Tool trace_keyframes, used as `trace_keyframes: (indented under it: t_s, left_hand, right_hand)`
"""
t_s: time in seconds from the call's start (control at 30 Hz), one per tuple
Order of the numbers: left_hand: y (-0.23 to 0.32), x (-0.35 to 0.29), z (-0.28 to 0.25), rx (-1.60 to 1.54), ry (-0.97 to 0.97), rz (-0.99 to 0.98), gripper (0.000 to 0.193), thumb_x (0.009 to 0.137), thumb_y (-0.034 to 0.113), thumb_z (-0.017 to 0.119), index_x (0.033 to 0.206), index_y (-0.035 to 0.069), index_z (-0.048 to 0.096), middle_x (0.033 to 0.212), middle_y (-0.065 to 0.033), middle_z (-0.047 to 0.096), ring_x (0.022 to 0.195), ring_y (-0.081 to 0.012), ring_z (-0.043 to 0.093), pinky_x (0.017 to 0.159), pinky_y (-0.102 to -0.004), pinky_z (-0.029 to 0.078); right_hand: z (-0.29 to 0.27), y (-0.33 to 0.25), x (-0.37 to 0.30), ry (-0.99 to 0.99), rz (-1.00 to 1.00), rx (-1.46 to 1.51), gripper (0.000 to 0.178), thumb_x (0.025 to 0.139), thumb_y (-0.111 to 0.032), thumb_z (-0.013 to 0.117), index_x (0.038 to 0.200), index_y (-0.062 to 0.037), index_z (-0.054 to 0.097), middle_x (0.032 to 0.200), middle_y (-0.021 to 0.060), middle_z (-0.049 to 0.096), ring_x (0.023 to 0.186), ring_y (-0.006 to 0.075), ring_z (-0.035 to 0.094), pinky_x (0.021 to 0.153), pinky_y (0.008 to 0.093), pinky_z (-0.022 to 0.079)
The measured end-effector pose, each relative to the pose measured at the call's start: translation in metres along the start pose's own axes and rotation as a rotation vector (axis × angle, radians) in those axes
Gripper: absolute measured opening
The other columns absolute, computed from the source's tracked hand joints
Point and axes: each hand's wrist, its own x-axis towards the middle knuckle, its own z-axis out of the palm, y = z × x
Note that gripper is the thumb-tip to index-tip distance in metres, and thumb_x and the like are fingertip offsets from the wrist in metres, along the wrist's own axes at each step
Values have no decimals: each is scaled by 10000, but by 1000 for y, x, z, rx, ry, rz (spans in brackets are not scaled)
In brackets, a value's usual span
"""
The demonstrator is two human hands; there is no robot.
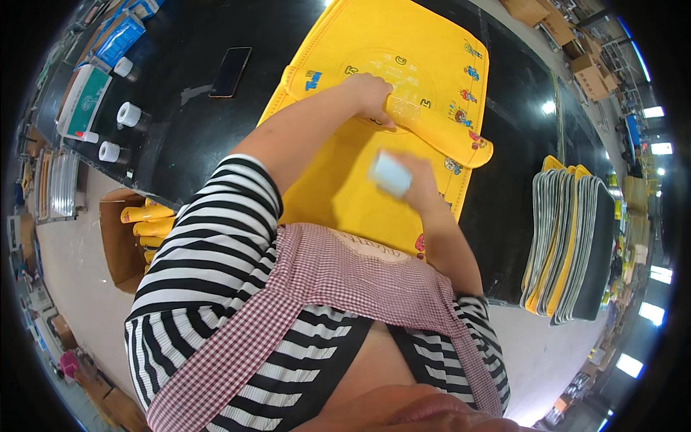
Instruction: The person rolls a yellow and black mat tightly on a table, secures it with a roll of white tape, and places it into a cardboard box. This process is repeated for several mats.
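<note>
Yellow mat (367,140) lies on black table (183,137), its far part folded back toward the wearer. Left hand (369,97) pinches the fold; right hand (423,186) grips a pale block (389,173), motion-blurred, over the near part. Stacked mats (565,245) sit right, dark phone (231,72) left.

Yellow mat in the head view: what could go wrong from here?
The left hand grips the curled edge of the yellow mat; if that grip loosens, the curl might spring or shift. The right hand holds a pale block, blurred, close to that edge; it might snag. The mat stack sits near the table's near edge and might slide if bumped.
</note>
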Motion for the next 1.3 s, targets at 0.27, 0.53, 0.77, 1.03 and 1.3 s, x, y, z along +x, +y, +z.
trace_keyframes:
  t_s: [0.27,0.53,0.77,1.03,1.3]
  left_hand:
    - [-14,-137,-47,-354,414,-285,685,769,534,891,1204,49,682,1157,-147,723,1093,-343,698,965,-434,548]
    - [-107,-332,-47,-915,1479,-468,688,837,365,907,1329,82,520,1101,-111,708,968,-245,734,830,-381,611]
    - [-212,-522,49,-530,1846,-1304,780,777,164,934,1403,71,478,1180,-136,708,1044,-323,730,883,-409,616]
    - [-240,-541,138,-201,1191,-1551,507,912,393,762,1316,98,676,1169,-219,712,1067,-363,697,931,-440,553]
    - [-66,-345,157,-312,876,-703,460,913,394,751,1220,52,744,1212,-186,665,1136,-398,613,1001,-472,497]
  right_hand:
    - [-89,47,-171,588,679,340,284,981,-89,655,1250,2,660,1101,104,711,942,189,708,803,292,592]
    - [-125,112,-258,495,1330,285,383,1015,-252,459,1239,25,600,859,127,672,535,168,603,499,237,507]
    - [-94,-45,-212,460,777,21,484,1075,-424,476,1237,14,602,848,91,658,751,132,620,735,302,508]
    - [-132,98,-248,543,937,-493,643,989,-548,673,1254,38,675,1011,147,692,859,232,665,764,352,549]
    - [-54,-27,-171,345,500,-110,264,957,-108,719,1182,23,681,1089,146,649,957,253,642,847,336,524]
